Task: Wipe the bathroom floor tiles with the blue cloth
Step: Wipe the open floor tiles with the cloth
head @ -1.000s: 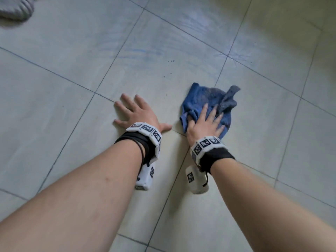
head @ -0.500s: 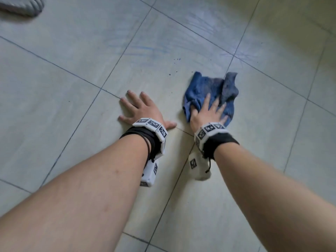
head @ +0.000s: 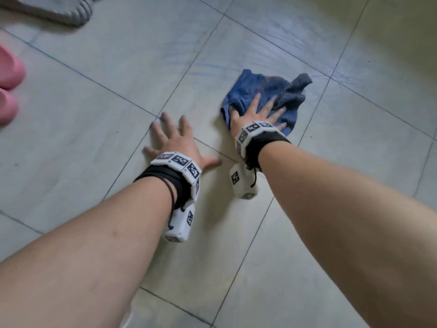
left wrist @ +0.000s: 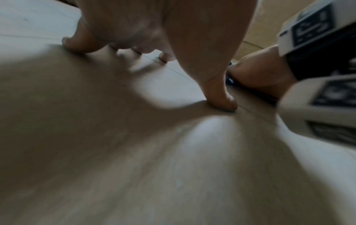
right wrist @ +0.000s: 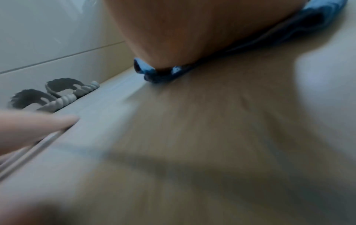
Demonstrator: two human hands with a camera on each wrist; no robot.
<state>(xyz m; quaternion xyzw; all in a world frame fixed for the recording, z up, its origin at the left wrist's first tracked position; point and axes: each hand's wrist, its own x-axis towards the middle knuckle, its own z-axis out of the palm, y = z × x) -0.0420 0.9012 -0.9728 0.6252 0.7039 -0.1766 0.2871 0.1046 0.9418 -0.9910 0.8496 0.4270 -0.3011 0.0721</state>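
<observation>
Head view: the blue cloth [head: 264, 95] lies crumpled on the pale floor tiles [head: 99, 86], just up and right of where several grout lines meet. Part of it looks grey and darker toward its right edge. Your right hand [head: 256, 114] lies flat on top of it, fingers straight and spread, palm pressing the cloth down; nothing is pinched or curled round. The cloth sticks out past the fingertips and on both sides of the hand.

Your left hand [head: 176, 143] is just beside it, to the left, planted bare on the tile with fingers splayed, thumb pointing toward the right wrist. It's relaxed flat, holding nothing, apart from the cloth.

Left wrist view confirms it: fingers [left wrist: 219, 97] touch the floor at the tips, palm arched a little above the tile. It's blurred, so finer detail is lost. Right wrist view is blurred too; you can make out the cloth [right wrist: 318, 25] squashed under the heel of your right hand, edge poking out at the front.

Both wrists carry white marker bands [head: 177, 162] with black straps.

Faint blue streaks [head: 208, 67] mark the tile beyond the cloth. Further out, a grey slipper [head: 54, 8] sits at the top left edge, and a pair of pink slippers [head: 9, 84] at the far left edge, both well apart from your hands.
</observation>
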